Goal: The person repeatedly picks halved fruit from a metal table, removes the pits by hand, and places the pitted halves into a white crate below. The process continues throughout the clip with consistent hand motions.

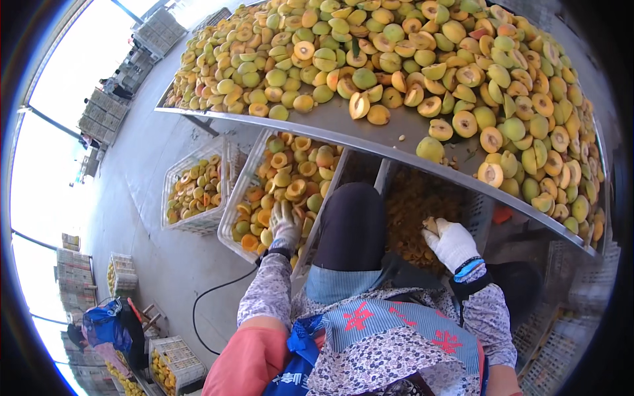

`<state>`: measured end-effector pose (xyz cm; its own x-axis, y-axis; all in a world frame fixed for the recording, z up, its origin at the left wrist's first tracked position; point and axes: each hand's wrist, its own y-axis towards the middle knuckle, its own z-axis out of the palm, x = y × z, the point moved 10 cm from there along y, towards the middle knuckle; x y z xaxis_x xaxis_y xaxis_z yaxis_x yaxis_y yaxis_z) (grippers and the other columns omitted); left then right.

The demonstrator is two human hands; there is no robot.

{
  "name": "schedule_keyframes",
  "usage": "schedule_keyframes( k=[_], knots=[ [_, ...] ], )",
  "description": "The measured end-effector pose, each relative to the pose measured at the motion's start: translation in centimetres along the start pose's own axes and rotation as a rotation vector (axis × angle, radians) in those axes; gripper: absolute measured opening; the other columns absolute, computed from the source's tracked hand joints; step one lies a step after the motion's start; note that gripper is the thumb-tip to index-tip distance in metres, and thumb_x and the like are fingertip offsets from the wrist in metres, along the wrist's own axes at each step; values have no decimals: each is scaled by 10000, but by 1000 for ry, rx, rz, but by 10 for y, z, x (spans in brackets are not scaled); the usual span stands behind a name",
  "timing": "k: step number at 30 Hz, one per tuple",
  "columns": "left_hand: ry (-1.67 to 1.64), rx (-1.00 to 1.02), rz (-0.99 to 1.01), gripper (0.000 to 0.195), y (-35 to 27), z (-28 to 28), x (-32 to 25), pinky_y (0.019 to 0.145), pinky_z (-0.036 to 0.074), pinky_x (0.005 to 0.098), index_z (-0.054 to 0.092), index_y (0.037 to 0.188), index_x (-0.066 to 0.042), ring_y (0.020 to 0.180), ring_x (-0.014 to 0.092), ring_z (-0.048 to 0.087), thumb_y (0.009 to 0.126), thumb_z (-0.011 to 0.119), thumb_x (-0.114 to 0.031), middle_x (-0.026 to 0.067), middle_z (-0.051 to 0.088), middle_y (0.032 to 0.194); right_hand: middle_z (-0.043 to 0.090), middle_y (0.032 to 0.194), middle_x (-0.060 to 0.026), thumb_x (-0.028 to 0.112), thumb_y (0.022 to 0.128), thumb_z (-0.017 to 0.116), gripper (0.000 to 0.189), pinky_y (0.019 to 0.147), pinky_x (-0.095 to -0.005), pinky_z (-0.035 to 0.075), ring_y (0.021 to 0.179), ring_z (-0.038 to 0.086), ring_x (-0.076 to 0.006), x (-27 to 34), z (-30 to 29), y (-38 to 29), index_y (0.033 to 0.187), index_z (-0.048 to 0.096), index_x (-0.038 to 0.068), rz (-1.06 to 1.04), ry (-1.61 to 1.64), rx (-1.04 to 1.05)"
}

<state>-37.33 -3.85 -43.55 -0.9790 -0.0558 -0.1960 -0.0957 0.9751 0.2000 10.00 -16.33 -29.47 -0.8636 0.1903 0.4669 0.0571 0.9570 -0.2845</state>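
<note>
My left hand (286,225), in a pale, stained glove, rests on pitted yellow peach halves (295,188) filling a white plastic crate (243,180). Its fingers are slightly apart, with nothing visible gripped. To the right of my knee, my right hand (451,243) wears a white glove and hovers over a dark-walled crate holding brown peach pits (411,208). The fingertips there look brownish; whether they pinch a pit cannot be made out. In front stands a metal-topped table (329,116) heaped with cut peaches (391,62), many with stones still in them.
The table's raised metal edge (366,146) runs just beyond both hands. Another crate (195,218) of peach halves stands on the floor at left. A black cable (198,302) curves beside my left arm. At lower left a person (111,326) bends near fruit crates (181,361).
</note>
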Motion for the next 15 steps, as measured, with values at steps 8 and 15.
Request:
schedule_keyframes(
  k=[8,15],
  knots=[
    [-168,-375,-82,421,51,-92,-60,1041,445,523,620,1288,-43,1227,404,548,981,631,-332,201,599,1335,718,982,-238,399,968,607,389,835,-499,538,932,675,-432,15,-3,15,1108,701,49,-68,177,-36],
    [-302,-301,377,511,159,-182,-313,967,498,476,630,1272,-12,1079,423,647,975,617,-428,242,701,1126,715,917,-240,406,965,620,367,792,-515,541,880,678,-446,33,-17,15,1103,672,70,-99,197,-45]
  ],
)
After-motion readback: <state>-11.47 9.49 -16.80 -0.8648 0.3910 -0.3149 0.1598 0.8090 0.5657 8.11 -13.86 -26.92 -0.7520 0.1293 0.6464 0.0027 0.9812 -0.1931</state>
